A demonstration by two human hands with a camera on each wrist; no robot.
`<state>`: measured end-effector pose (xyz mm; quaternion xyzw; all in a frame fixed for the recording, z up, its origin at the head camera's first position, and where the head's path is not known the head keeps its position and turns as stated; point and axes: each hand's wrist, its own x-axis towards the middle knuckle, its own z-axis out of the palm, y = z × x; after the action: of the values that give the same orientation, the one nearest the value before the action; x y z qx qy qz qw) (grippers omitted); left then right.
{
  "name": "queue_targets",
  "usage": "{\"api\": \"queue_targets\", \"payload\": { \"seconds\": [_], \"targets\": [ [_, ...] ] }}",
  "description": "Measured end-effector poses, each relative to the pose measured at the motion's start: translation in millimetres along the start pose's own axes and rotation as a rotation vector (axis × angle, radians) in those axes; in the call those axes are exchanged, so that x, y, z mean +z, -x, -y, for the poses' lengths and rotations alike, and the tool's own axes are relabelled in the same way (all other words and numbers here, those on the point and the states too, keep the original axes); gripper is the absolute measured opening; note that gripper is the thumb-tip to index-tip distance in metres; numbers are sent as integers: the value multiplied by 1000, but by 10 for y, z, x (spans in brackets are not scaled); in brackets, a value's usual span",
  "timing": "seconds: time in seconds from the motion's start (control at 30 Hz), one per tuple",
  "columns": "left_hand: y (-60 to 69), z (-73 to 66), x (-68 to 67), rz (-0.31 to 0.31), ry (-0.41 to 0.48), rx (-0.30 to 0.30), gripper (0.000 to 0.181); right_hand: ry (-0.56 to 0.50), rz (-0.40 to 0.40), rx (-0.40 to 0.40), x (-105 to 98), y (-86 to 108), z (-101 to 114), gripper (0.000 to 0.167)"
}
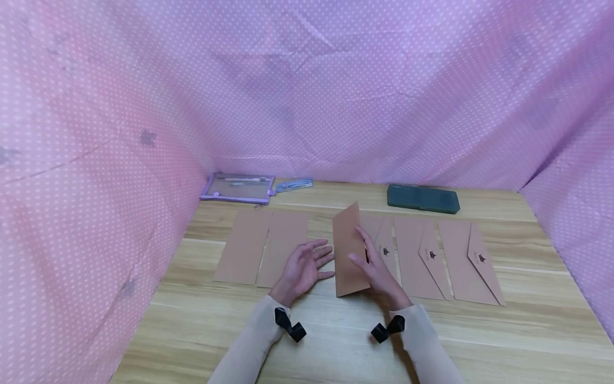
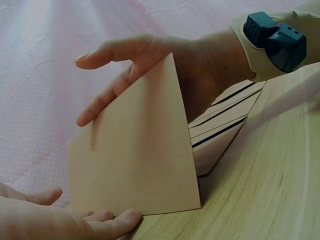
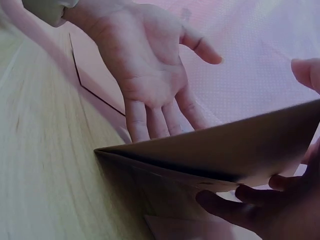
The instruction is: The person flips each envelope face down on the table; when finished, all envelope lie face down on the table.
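A brown paper envelope stands tilted on its long edge between my two hands. My right hand is behind it, with extended fingers against its far side. The thumb is raised above the envelope's upper edge in the left wrist view. My left hand lies palm up, fingers spread, beside the envelope's lower edge; whether its fingertips touch the paper I cannot tell. Envelopes with crown-printed flaps lie on the right, one partly hidden by my right hand. Two plain brown envelopes lie on the left.
At the table's back left are a purple-edged mesh pouch with pens inside and a small blue packet. A dark green case sits at the back right. Pink dotted cloth hangs around the wooden table.
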<state>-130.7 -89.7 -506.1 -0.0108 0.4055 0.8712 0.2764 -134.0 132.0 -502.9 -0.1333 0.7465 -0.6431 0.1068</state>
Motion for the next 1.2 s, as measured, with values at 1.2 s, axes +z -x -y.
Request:
{"api": "queue_targets", "payload": {
  "seconds": [1.2],
  "targets": [
    [36, 208, 111, -155, -392, 82, 66, -126, -192, 189, -84, -138, 10, 83]
  ]
}}
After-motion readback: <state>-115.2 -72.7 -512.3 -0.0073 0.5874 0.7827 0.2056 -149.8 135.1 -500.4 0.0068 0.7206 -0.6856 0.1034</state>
